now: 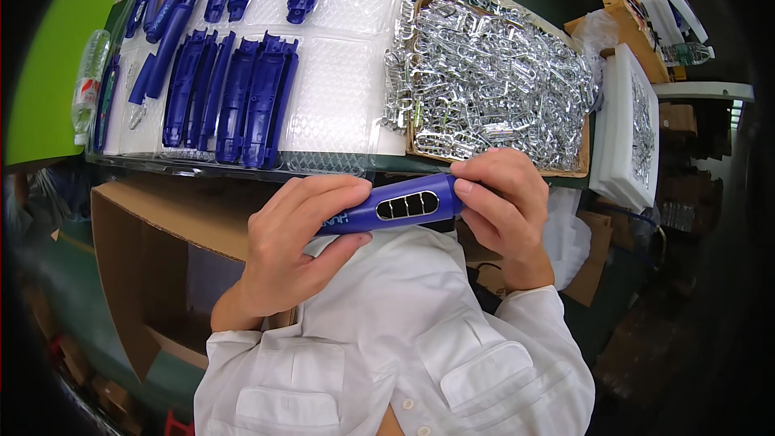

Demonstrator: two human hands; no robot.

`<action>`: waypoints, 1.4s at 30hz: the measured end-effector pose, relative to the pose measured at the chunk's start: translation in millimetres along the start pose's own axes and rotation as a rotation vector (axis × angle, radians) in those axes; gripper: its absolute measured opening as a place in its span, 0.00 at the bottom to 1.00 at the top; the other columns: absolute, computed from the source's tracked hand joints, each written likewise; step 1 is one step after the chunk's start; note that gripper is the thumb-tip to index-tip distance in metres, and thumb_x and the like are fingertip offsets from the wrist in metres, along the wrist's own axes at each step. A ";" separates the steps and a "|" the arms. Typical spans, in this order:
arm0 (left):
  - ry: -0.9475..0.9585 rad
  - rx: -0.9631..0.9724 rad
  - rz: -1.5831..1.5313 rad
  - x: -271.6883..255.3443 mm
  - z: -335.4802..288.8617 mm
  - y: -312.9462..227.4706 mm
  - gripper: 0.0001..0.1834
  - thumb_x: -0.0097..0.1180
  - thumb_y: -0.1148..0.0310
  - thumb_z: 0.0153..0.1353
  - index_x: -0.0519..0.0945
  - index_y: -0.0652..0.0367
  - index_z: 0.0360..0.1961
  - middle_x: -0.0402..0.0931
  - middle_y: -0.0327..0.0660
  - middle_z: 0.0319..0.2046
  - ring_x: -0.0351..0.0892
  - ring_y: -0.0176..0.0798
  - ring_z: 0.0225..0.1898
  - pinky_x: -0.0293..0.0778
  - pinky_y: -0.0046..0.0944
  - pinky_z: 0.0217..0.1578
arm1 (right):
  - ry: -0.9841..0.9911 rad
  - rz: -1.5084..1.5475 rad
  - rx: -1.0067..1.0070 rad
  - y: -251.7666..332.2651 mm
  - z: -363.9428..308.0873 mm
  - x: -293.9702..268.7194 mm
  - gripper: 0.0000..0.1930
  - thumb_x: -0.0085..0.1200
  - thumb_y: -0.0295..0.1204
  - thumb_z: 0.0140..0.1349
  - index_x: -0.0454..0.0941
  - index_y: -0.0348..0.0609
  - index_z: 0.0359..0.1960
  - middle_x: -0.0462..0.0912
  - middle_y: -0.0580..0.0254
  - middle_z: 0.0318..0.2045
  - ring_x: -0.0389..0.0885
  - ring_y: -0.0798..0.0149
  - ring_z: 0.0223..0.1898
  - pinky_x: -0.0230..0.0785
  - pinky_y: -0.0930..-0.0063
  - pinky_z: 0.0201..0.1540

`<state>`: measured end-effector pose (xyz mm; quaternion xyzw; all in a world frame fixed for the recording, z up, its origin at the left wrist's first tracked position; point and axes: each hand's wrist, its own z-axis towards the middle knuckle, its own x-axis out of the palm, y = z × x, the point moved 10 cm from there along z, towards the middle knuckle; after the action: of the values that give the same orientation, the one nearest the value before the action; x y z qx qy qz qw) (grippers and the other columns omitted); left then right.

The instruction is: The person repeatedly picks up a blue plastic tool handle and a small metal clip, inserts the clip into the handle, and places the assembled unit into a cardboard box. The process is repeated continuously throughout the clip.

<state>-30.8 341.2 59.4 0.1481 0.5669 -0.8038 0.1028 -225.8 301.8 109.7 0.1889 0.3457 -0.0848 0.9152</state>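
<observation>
In front of my chest I hold a blue plastic handle housing (367, 215) with both hands, its right end tilted slightly up. A silver frame with dark openings (408, 206) sits in its upper face. My left hand (295, 234) is closed round the left part, with the thumb below and the fingers above, covering that end. My right hand (508, 202) pinches the right end between thumb and fingers. Just beyond my hands, a shallow cardboard box (583, 153) holds a heap of shiny silver frames (500, 73).
Blue half-shells (262, 101) lie in rows on a clear plastic tray (335, 97) at the far left. Beside them are a plastic bottle (87, 85) and a green panel (48, 64). An open carton (121, 274) stands below the table edge. White foam (622, 129) is at the right.
</observation>
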 end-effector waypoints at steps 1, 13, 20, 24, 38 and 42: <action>0.003 0.000 0.004 -0.2 0.2 0.8 0.30 0.73 0.83 0.43 0.83 0.63 0.53 0.85 0.51 0.49 0.85 0.51 0.48 0.80 0.42 0.48 | 0.015 -0.011 -0.006 0.1 1.9 0.7 0.17 0.70 0.23 0.48 0.85 0.40 0.42 0.88 0.54 0.39 0.87 0.55 0.35 0.80 0.64 0.37; -1.062 -0.087 0.217 -204.3 -139.8 43.8 0.19 0.51 0.75 0.74 0.73 0.73 0.63 0.77 0.52 0.60 0.79 0.41 0.56 0.75 0.40 0.61 | -0.449 0.014 0.855 -233.2 -12.9 -113.3 0.15 0.62 0.28 0.68 0.82 0.30 0.52 0.86 0.62 0.38 0.83 0.73 0.37 0.74 0.78 0.42; -0.633 -0.461 -0.194 -261.0 -223.2 129.4 0.23 0.58 0.65 0.73 0.75 0.69 0.62 0.83 0.45 0.44 0.75 0.28 0.34 0.73 0.27 0.38 | -0.004 0.013 1.168 -425.8 7.5 -60.3 0.15 0.64 0.35 0.66 0.86 0.38 0.47 0.86 0.68 0.31 0.80 0.78 0.29 0.73 0.82 0.33; -0.466 -0.625 -0.284 -234.3 -259.2 156.7 0.31 0.66 0.55 0.67 0.75 0.70 0.59 0.84 0.47 0.32 0.79 0.30 0.27 0.73 0.25 0.27 | 0.201 0.130 1.251 -466.1 23.8 11.4 0.14 0.64 0.35 0.65 0.87 0.42 0.47 0.85 0.70 0.31 0.81 0.77 0.31 0.73 0.81 0.35; -1.114 -1.029 -0.632 -152.9 -587.5 365.1 0.16 0.62 0.66 0.68 0.83 0.59 0.54 0.86 0.39 0.47 0.78 0.28 0.30 0.72 0.27 0.26 | 0.863 -0.471 0.766 -399.5 39.7 74.2 0.14 0.64 0.34 0.59 0.88 0.40 0.43 0.89 0.54 0.32 0.87 0.59 0.34 0.77 0.61 0.40; -0.781 -1.594 -0.564 -88.2 -571.4 410.3 0.10 0.59 0.61 0.67 0.87 0.54 0.35 0.86 0.36 0.29 0.81 0.29 0.24 0.76 0.31 0.21 | 0.801 -0.562 0.573 -417.6 31.4 69.0 0.14 0.60 0.35 0.61 0.86 0.41 0.44 0.89 0.51 0.40 0.88 0.50 0.45 0.76 0.58 0.49</action>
<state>257.7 741.2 -449.8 -0.3906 0.8917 -0.1652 0.1585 -274.8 -94.4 -34.5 0.3481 0.6662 -0.3371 0.5669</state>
